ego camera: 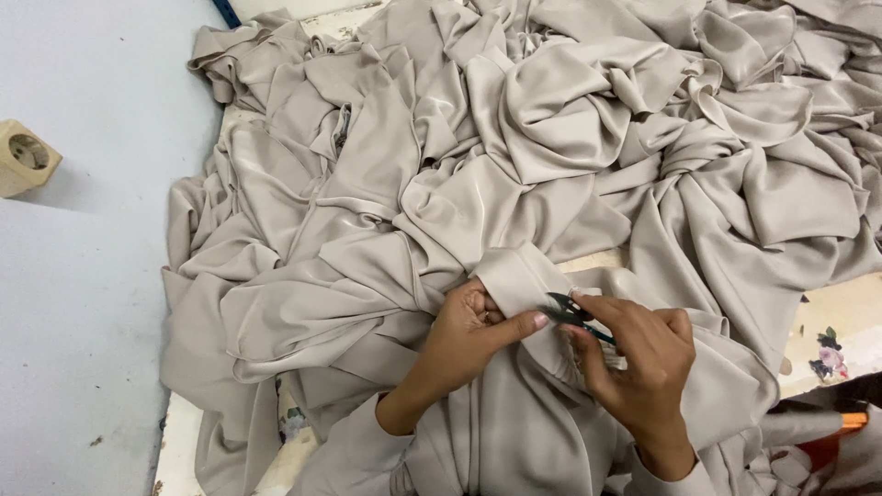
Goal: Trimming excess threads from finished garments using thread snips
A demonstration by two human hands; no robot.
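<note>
Trimming step: left hand pinches the beige cloth's folded edge atop the pile; right hand squeezes small thread snips there. Next cut probably needs taut cloth, thumb kept clear.

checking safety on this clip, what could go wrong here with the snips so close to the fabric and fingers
1. The small dark snips in the right hand sit right beside the left hand's thumb, so a slip could nick it.
2. The blades work at a folded edge of the beige satin fabric; they could cut the cloth itself.
3. The fabric lies in a deep crumpled heap, so a hidden layer could get caught in the blades.
</note>
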